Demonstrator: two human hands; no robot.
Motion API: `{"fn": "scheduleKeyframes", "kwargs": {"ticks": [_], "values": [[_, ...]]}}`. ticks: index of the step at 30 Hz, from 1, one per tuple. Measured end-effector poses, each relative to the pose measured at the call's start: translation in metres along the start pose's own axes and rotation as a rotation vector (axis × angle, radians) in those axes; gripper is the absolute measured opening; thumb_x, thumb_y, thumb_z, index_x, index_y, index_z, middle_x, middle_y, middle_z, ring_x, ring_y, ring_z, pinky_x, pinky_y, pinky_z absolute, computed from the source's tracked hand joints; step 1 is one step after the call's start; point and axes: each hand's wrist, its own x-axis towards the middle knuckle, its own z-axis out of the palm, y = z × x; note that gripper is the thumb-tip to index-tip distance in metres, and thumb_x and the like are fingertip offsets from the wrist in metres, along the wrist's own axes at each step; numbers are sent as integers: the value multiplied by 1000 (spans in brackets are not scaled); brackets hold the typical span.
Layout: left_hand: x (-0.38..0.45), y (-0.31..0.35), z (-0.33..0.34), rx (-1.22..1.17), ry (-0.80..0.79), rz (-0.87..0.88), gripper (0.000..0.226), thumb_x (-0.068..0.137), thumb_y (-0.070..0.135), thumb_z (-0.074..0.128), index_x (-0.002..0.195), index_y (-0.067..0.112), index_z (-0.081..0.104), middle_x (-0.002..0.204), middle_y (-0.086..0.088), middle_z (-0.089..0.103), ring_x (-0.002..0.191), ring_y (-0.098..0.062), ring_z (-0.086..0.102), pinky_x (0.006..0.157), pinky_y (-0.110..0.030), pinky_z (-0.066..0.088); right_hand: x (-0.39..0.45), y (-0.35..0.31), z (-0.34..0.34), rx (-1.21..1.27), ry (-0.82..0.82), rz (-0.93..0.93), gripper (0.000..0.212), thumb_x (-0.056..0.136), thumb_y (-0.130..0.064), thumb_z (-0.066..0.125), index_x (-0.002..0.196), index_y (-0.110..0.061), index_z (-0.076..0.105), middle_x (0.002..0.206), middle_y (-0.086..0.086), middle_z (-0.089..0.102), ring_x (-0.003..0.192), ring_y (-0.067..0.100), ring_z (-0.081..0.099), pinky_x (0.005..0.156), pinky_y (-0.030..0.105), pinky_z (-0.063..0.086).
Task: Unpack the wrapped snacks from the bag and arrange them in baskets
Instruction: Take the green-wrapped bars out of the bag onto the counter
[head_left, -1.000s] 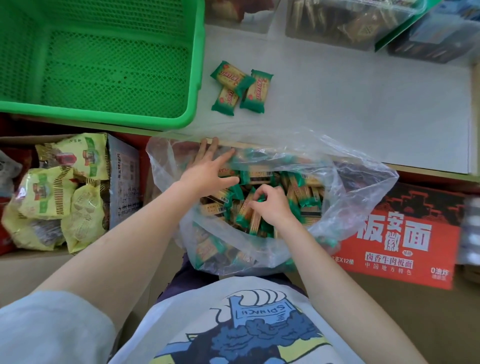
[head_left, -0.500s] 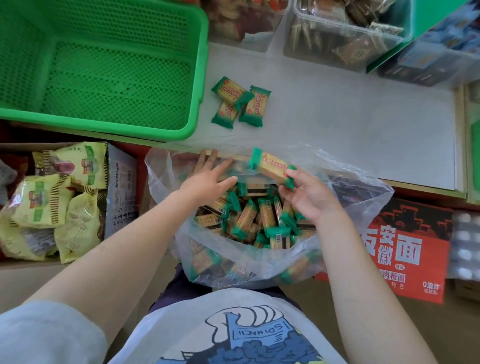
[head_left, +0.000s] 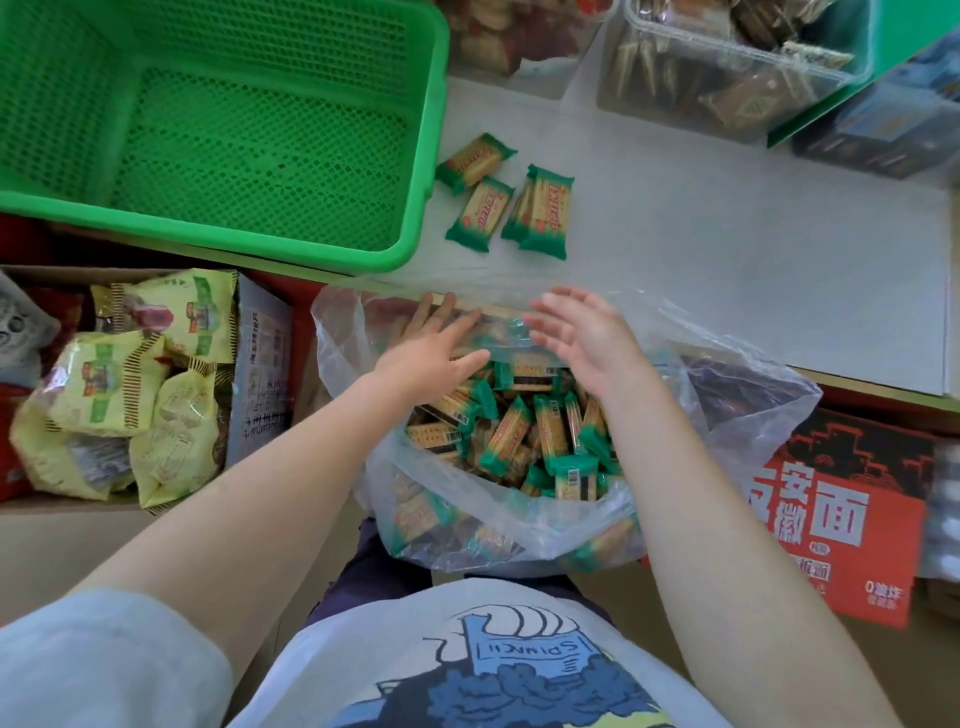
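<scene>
A clear plastic bag (head_left: 737, 415) full of green-and-gold wrapped snacks (head_left: 511, 434) sits on my lap. My left hand (head_left: 434, 353) lies with straight fingers against the bag's far rim, its fingertips behind the plastic. Over the bag's opening hovers my right hand (head_left: 584, 338), fingers spread and holding nothing. Several snack packets (head_left: 480, 210) lie on the white shelf top (head_left: 727, 249) just beyond the bag, one pair overlapping (head_left: 540, 210). An empty green mesh basket (head_left: 421, 135) stands at the left of the shelf.
A cardboard box of yellow snack bags (head_left: 119, 384) is at my left. At my right stands a red noodle carton (head_left: 831, 514). Clear bins of other snacks (head_left: 727, 67) line the back of the shelf.
My right hand lifted one packet out of the bag and set it down with the others on the shelf; it is now empty and drawing back. My left hand stayed at the rim.
</scene>
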Motion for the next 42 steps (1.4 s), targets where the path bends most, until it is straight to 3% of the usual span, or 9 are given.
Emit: {"fn": "scheduleKeyframes", "kwargs": {"ticks": [8,14,18,24,26,31,35,39,42], "values": [[-1,-5,5,-26,29,15,67,99,60,40,157,45,9,167,13,-8,153,-14,-16,123,-45,0,-39,99,-14,-548,19,190,21,96,-13,63,116,-15,68,110,3,70,97,19,69,82,31,59],[-2,0,4,-82,49,11,64,100,55,42,156,46,13,168,8,-4,154,-18,-14,124,-49,4,-24,123,-10,-943,-41,4,39,91,-28,71,129,-21,64,92,-7,59,89,15,57,77,28,46],[-2,0,6,-93,41,3,64,100,54,43,156,47,14,168,10,-5,153,-17,-15,123,-47,4,-20,128,-8,-1043,4,-20,26,89,-38,72,108,-23,61,103,4,60,85,18,56,61,26,39],[-1,-2,5,-100,33,6,63,100,54,43,157,46,15,168,11,-5,153,-16,-15,123,-47,3,-30,127,-11,-907,152,-52,19,90,-10,68,86,-18,51,84,-2,55,79,19,54,59,25,43],[-1,-4,5,-100,30,6,63,100,55,43,157,47,15,168,11,-4,153,-15,-15,123,-47,3,-38,119,-16,-653,146,26,21,90,-10,70,91,-20,52,93,2,59,84,20,59,67,33,55],[0,-1,1,-133,15,0,61,102,53,39,157,44,14,168,11,-2,153,-16,-13,124,-50,4,-54,100,-28,-7,-1,207,46,90,-5,71,127,-20,49,119,10,68,99,23,67,79,36,55],[-1,0,-3,-150,3,-13,61,102,53,40,157,42,16,168,10,1,154,-15,-10,125,-46,6,-58,77,-29,331,19,211,29,95,-13,65,123,-6,63,112,15,71,93,21,69,78,31,56],[2,1,-4,-156,10,-23,65,99,55,45,156,46,15,167,13,1,154,-13,-10,124,-45,8,-48,38,-20,266,99,170,27,96,-29,66,112,-8,64,82,4,61,60,11,56,48,21,48],[2,1,-3,-174,15,-16,67,98,56,47,156,47,15,167,14,1,154,-13,-10,124,-48,9,-28,8,-5,91,64,120,30,98,-30,63,116,-6,63,82,3,59,52,7,51,43,18,42]]}}
